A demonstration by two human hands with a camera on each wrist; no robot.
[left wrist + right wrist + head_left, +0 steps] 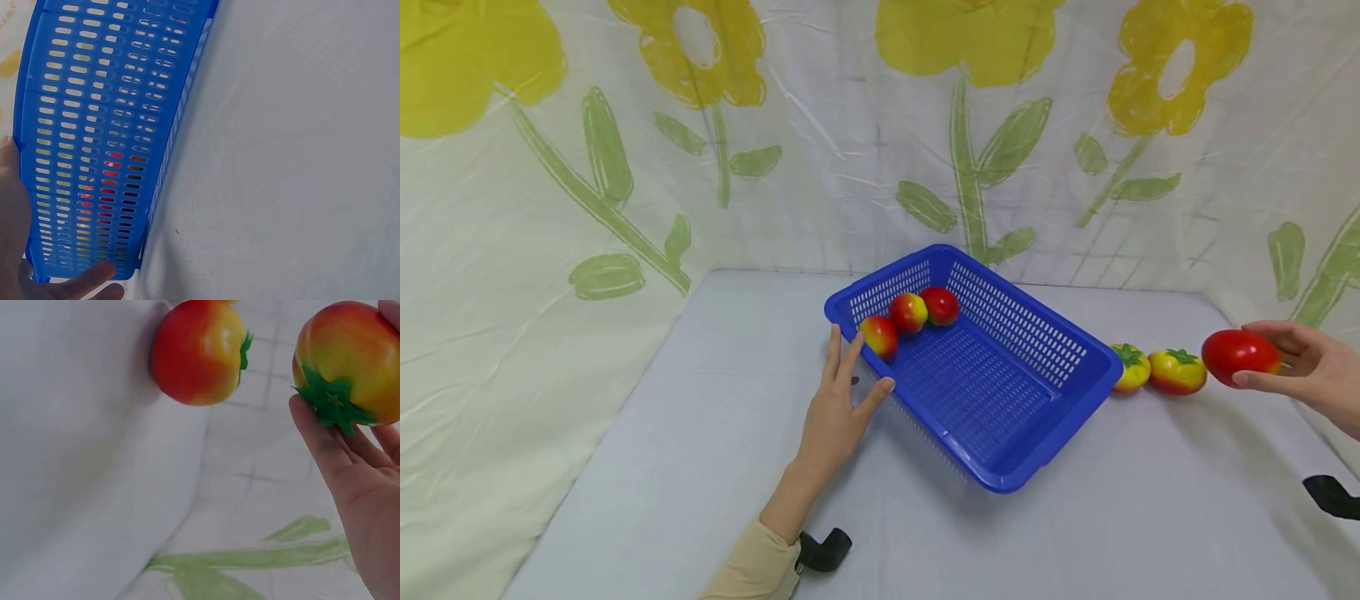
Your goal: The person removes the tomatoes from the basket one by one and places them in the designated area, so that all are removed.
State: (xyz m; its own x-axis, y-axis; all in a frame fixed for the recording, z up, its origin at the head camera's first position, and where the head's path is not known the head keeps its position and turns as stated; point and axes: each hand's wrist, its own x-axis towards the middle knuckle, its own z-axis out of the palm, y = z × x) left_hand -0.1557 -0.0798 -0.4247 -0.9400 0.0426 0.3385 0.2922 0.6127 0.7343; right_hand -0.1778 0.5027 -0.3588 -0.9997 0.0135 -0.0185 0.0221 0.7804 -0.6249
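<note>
At the right of the head view, my right hand [1311, 371] holds a toy tomato [1236, 357] between thumb and fingers, raised above the table. The right wrist view shows its yellow-red skin and green star-shaped leaf top [334, 400]. My left hand [838, 412] touches the near left rim of a blue plastic basket [1000, 467], fingers straight and spread. Inside the basket's far left end lie three red-and-yellow toy fruits [908, 313]. Two more toy tomatoes, one nearest the held one [1178, 372] and one beside the basket [1131, 368], sit on the table.
A pale cloth covers the table [647, 467]. Behind and at the sides hang white curtains [835, 167] painted with yellow flowers. A black wrist-camera mount [824, 550] sticks out beside the left sleeve, and another black piece [1332, 497] shows below the right hand.
</note>
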